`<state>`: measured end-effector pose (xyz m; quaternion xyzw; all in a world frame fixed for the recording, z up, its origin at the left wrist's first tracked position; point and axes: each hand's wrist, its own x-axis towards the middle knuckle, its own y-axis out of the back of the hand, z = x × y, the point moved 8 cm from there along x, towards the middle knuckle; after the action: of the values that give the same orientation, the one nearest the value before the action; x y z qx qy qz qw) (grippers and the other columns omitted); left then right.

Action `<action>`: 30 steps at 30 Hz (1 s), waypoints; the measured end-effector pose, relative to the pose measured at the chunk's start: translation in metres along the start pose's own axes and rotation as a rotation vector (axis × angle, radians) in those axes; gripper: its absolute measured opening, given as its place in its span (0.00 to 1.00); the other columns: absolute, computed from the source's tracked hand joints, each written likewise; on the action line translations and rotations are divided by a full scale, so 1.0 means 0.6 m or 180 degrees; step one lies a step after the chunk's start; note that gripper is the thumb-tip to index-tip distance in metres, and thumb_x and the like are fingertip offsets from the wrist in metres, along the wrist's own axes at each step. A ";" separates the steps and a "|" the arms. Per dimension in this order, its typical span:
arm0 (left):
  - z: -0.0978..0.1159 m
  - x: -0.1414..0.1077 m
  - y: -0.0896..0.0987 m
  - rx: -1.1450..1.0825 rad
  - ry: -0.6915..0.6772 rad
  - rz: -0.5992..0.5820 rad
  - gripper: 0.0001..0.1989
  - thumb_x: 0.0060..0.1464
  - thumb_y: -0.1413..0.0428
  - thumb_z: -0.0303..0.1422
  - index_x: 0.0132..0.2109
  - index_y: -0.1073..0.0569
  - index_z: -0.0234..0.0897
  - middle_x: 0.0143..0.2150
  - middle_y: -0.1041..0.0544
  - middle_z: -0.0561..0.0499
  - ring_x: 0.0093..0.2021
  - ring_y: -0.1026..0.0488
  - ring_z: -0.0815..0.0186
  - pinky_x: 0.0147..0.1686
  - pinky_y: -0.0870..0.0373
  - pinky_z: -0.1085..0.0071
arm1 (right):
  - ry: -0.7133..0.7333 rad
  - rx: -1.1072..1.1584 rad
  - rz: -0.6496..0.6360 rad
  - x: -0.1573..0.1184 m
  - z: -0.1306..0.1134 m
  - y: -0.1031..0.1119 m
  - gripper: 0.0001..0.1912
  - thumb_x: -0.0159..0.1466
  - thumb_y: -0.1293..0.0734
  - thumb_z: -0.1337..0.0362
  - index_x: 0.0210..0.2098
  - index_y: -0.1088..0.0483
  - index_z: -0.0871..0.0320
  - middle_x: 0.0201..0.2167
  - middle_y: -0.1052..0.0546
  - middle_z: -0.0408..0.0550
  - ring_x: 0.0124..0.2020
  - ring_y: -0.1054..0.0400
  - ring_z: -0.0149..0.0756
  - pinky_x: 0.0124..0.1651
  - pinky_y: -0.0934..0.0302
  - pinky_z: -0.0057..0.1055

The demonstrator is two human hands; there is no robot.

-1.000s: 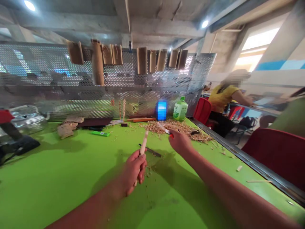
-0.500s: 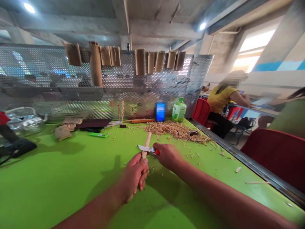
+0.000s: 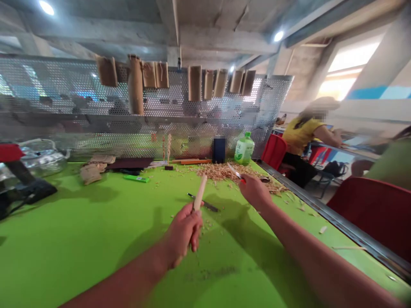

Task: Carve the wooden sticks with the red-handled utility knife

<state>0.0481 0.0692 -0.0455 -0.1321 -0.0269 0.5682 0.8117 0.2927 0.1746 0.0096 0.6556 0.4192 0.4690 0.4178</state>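
My left hand is closed around a pale wooden stick, which points up and away from me over the green table. To the right, my right hand grips a knife with a red part near the fingers; its blade points up and left, in front of a heap of wood shavings. The blade and the stick are apart. A dark, thin tool lies on the table behind the stick, and small chips are scattered by my left hand.
Along the back stand a green bottle, a dark blue box and a small carved piece. A metal kettle and a red-black tool are at left. A person in yellow sits beyond the right edge.
My right hand has moved the knife away from the stick, up and to the right. The dark tool behind the stick now shows. My left hand still holds the stick; the view has shifted slightly.
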 end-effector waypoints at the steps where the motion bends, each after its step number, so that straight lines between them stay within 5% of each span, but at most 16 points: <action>1: 0.002 0.009 0.008 -0.0086 -0.0064 0.0068 0.19 0.61 0.50 0.39 0.56 0.38 0.37 0.23 0.39 0.61 0.15 0.47 0.76 0.13 0.44 0.79 | 0.0163 0.0060 0.0009 -0.011 -0.018 -0.002 0.18 0.64 0.43 0.62 0.48 0.26 0.53 0.37 0.21 0.52 0.34 0.29 0.40 0.30 0.50 0.29; 7: 0.007 0.030 0.015 -0.0120 -0.0156 0.0066 0.11 0.58 0.48 0.40 0.44 0.36 0.39 0.24 0.40 0.62 0.14 0.46 0.78 0.12 0.43 0.79 | 0.1320 0.0406 -0.0449 -0.103 -0.153 -0.035 0.16 0.65 0.43 0.62 0.44 0.25 0.51 0.28 0.22 0.46 0.25 0.34 0.33 0.27 0.54 0.28; 12: 0.010 0.017 0.003 0.0055 -0.0103 0.0090 0.12 0.58 0.49 0.42 0.37 0.39 0.39 0.25 0.38 0.61 0.13 0.46 0.79 0.13 0.44 0.79 | 0.1583 0.0184 -0.0597 -0.134 -0.177 -0.040 0.13 0.64 0.42 0.66 0.40 0.27 0.52 0.29 0.21 0.46 0.25 0.33 0.32 0.27 0.56 0.28; 20: 0.022 -0.004 -0.015 0.0116 0.0099 0.0077 0.13 0.60 0.50 0.41 0.47 0.36 0.38 0.22 0.42 0.62 0.15 0.50 0.78 0.12 0.49 0.80 | 0.1177 -0.0125 -0.0498 -0.100 -0.153 -0.037 0.13 0.67 0.43 0.63 0.41 0.27 0.53 0.29 0.22 0.48 0.26 0.32 0.32 0.27 0.54 0.28; 26: 0.011 -0.030 -0.040 0.0190 0.0154 -0.0453 0.24 0.61 0.49 0.42 0.61 0.40 0.40 0.22 0.40 0.62 0.15 0.50 0.77 0.14 0.43 0.80 | -0.0015 -0.0102 -0.0402 -0.008 -0.022 -0.017 0.16 0.64 0.42 0.67 0.47 0.27 0.54 0.37 0.21 0.52 0.34 0.28 0.38 0.28 0.50 0.27; 30: 0.017 -0.017 -0.020 -0.0228 0.0054 -0.0196 0.20 0.62 0.50 0.39 0.59 0.39 0.41 0.23 0.39 0.62 0.14 0.50 0.78 0.12 0.46 0.81 | 0.0074 0.0017 0.0031 -0.014 -0.023 0.008 0.18 0.65 0.44 0.63 0.49 0.27 0.54 0.37 0.21 0.52 0.35 0.28 0.39 0.28 0.51 0.29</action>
<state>0.0539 0.0576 -0.0318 -0.1650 -0.0444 0.5405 0.8238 0.2786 0.1676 0.0146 0.6532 0.4221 0.4775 0.4089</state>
